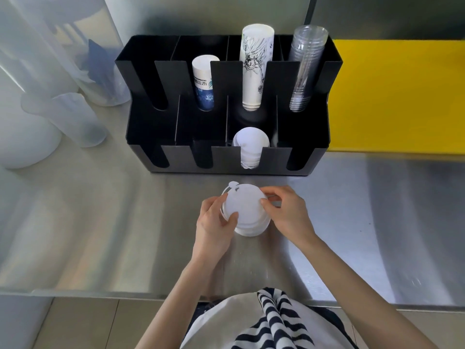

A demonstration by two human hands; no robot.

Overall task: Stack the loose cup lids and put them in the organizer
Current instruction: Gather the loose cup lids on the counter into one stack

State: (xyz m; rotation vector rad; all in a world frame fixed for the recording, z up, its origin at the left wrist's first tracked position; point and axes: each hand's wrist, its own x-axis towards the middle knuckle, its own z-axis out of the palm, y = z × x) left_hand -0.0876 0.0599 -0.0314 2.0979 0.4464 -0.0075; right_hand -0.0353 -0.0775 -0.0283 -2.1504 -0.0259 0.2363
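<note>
On the steel counter (pixel 105 222) just in front of us we hold the stack of white lids (pixel 245 212) between both hands: our left hand (pixel 214 217) curls around its left side, thumb on the rim, while our right hand (pixel 286 210) pinches the right edge with fingertips. We judge the stacking nearly finished, the top lid being squared up. Next calls for lifting the stack whole and lowering it into the black organizer (pixel 141 137) beyond, where 1 front slot already holds lids (pixel 250 144).

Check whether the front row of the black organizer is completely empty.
No, a stack of white plastic lids sits in a front slot of the black organizer.
</note>
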